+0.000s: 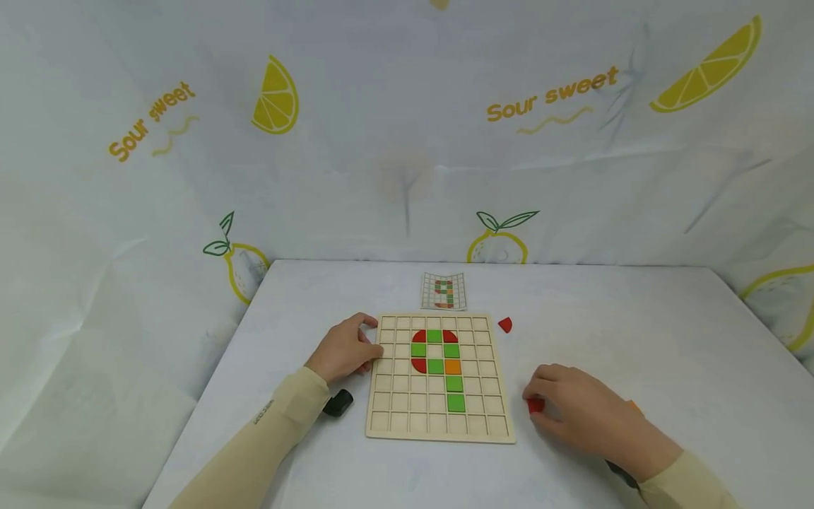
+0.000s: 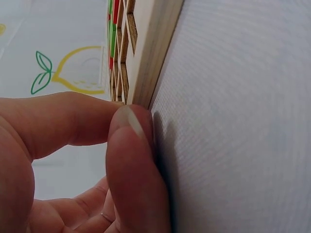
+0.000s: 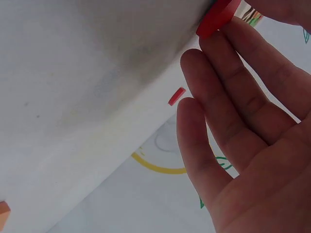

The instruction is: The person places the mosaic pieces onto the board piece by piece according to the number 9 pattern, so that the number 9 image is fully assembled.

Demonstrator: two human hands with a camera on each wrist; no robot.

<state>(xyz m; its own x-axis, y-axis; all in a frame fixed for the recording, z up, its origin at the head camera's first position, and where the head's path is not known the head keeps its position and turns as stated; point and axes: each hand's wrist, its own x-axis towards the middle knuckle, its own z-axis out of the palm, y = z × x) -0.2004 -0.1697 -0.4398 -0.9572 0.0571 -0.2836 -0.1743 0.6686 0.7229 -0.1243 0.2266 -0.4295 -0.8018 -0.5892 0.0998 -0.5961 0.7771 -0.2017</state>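
Observation:
A pale wooden grid board [image 1: 407, 420] lies flat, with red rounded corner pieces, green squares [image 1: 456, 403] and one orange square [image 1: 453, 367] in its cells, shaped like a 9. My left hand [image 1: 343, 350] holds the board's left edge near the far corner. In the left wrist view, the thumb [image 2: 133, 165] meets the board's side [image 2: 146, 82], with the index finger just above it. Right of the board, my right hand [image 1: 579, 410] pinches a red piece [image 3: 217, 18] between thumb and fingertips, low over the table. Its other fingers [image 3: 194, 131] extend loosely.
A pattern card [image 1: 444, 291] showing a similar coloured figure stands behind the board. One loose red quarter-round piece [image 1: 505, 324] lies by the board's far right corner. An orange piece [image 1: 634, 407] is partly hidden behind my right hand. A lemon-printed cloth [image 1: 407, 141] hangs at the table's back.

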